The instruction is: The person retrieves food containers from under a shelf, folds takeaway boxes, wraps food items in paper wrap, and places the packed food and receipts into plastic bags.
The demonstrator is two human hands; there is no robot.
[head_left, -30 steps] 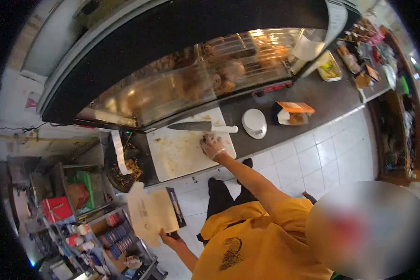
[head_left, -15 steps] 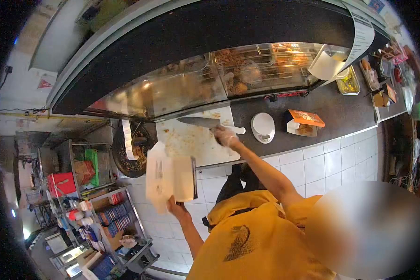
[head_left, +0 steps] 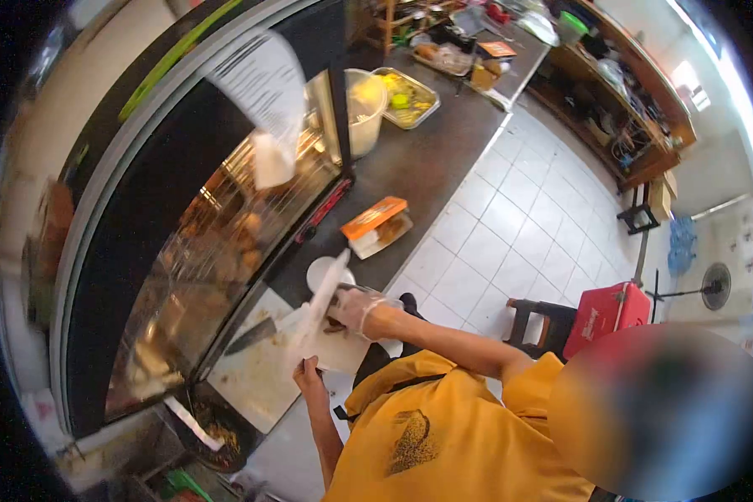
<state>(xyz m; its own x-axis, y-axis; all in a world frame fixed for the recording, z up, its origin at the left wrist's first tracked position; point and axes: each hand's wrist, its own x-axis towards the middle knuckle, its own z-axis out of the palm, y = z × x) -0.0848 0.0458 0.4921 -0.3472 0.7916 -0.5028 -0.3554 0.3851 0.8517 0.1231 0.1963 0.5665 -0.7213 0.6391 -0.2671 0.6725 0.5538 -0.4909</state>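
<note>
Your bare left hand is closed on the edge of a pale open box, which you hold tilted above the near edge of the chopping board. Your right hand, in a clear glove, is right at the box with its fingers curled; something brown shows by the fingertips, but blur means you cannot tell whether they grip it. A knife lies on the board, and just beyond your right hand are a white scale and an orange-lidded carton on the dark counter.
</note>
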